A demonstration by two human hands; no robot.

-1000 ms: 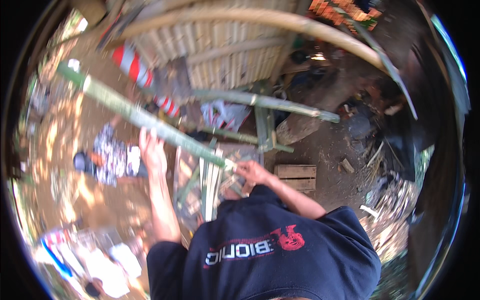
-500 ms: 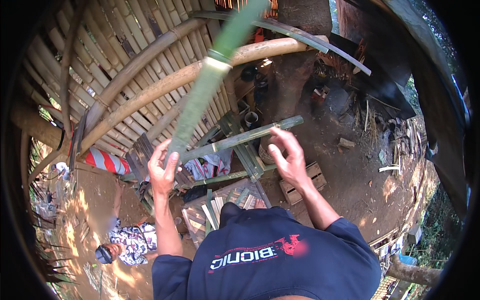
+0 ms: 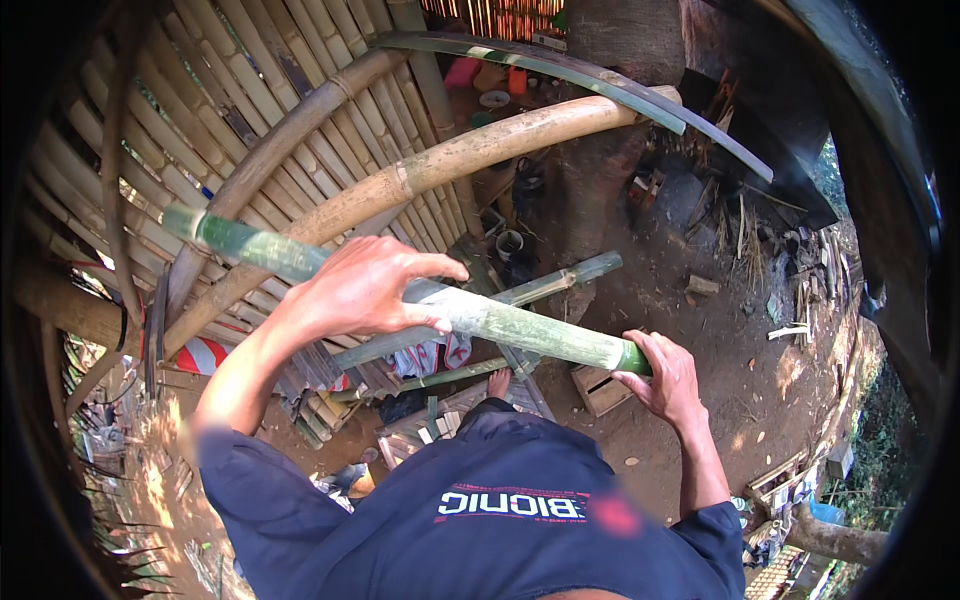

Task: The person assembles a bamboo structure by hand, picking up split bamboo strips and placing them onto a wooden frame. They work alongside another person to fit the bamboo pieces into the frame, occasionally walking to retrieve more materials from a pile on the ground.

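A green bamboo pole [image 3: 550, 335] runs slantwise in front of me, its left end higher and blurred, its right end lower. My left hand [image 3: 355, 285] lies over the pole left of its middle, with thumb and forefinger round either side. At the right end, my right hand [image 3: 665, 375] grips the pole with the fingers wrapped over it. Beneath it, a second green bamboo length [image 3: 565, 280] lies across a wooden support and slants up to the right. My left hand hides part of the held pole.
A thick bamboo rail [image 3: 470, 150] crosses beyond the pole, before a split-bamboo wall [image 3: 270, 110]. Bent bamboo strips [image 3: 590, 72] lie on the rail. A wooden crate [image 3: 603, 390] stands on the dirt floor at right. Cut pieces lie on a low platform [image 3: 400, 445] by my foot.
The pole has swung from steeply raised to a shallow slant, its far end now to the left. My right hand has closed on its right end; my left hand has turned over it.
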